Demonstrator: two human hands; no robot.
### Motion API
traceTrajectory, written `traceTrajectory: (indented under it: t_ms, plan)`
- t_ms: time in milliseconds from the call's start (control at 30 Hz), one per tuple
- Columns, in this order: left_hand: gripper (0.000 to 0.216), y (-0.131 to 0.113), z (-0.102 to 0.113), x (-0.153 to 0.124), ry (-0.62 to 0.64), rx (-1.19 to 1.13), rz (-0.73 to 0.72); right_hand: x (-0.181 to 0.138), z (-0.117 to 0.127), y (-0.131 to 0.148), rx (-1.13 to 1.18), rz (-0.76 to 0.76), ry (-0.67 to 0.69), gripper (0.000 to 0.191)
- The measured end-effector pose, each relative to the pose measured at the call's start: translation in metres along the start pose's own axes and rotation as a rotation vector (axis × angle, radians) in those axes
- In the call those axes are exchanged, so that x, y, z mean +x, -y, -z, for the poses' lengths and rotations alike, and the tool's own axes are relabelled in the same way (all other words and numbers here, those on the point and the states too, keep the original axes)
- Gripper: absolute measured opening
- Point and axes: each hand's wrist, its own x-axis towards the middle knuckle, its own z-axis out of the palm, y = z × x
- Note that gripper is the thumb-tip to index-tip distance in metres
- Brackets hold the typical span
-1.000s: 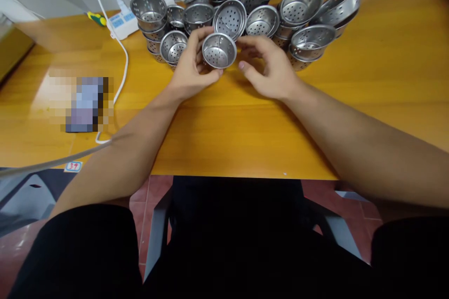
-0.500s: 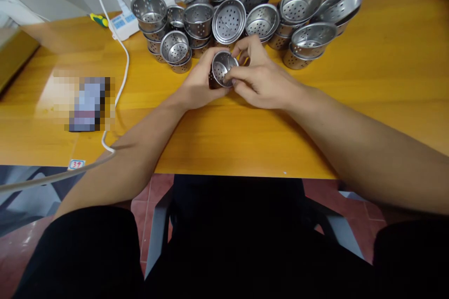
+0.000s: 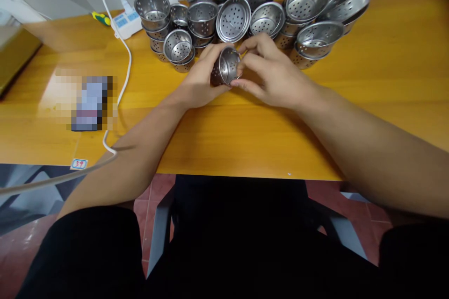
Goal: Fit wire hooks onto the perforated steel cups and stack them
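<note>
A small perforated metal cup [image 3: 228, 66] is tilted with its mouth toward the right, above the near side of the wooden table. Wrapped round its left side is my left hand [image 3: 202, 77], thumb below and fingers above. My right hand [image 3: 264, 70] is at the cup's right rim, with thumb and fingers bent against the edge; some fingertips reach into the opening. Just behind the hands stand stacked perforated metal cups, among them a small cup [image 3: 178, 46] at left and a shallow one [image 3: 233, 19] facing me.
More perforated cups [image 3: 308, 0] are stacked along the back wall. A white power strip [image 3: 126, 23] with a cable [image 3: 129, 58], a yellow-green tool [image 3: 101, 18] and a blurred phone [image 3: 91, 103] lie to the left. The table [image 3: 224, 145] ends close to my body.
The cup in my left hand has tipped, its mouth now turned more to the right. My right fingers have drawn back from inside it to the right rim. The view has shifted slightly.
</note>
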Motion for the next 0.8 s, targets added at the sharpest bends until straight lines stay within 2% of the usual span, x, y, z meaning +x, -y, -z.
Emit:
traceTrajectory:
  t_ms: [300, 467, 567, 667, 800]
  plan:
    - [0.094, 0.003, 0.001, -0.003, 0.041, 0.027, 0.013, 0.0, 0.0, 0.005, -0.022, -0.111, 0.006, 0.032]
    - [0.092, -0.002, 0.004, -0.008, 0.08, -0.035, 0.062, 0.001, 0.004, -0.003, 0.073, 0.0, -0.021, 0.04]
    - [0.086, -0.009, 0.006, -0.011, 0.1, -0.061, 0.09, 0.0, 0.012, -0.008, 0.129, 0.028, 0.028, 0.041]
    - [0.086, -0.01, 0.005, -0.012, 0.09, -0.078, 0.089, -0.001, 0.019, -0.007, 0.143, 0.05, 0.06, 0.039]
    - [0.083, -0.001, 0.001, -0.011, 0.041, -0.023, 0.102, -0.002, 0.014, -0.003, 0.129, 0.043, 0.096, 0.048]
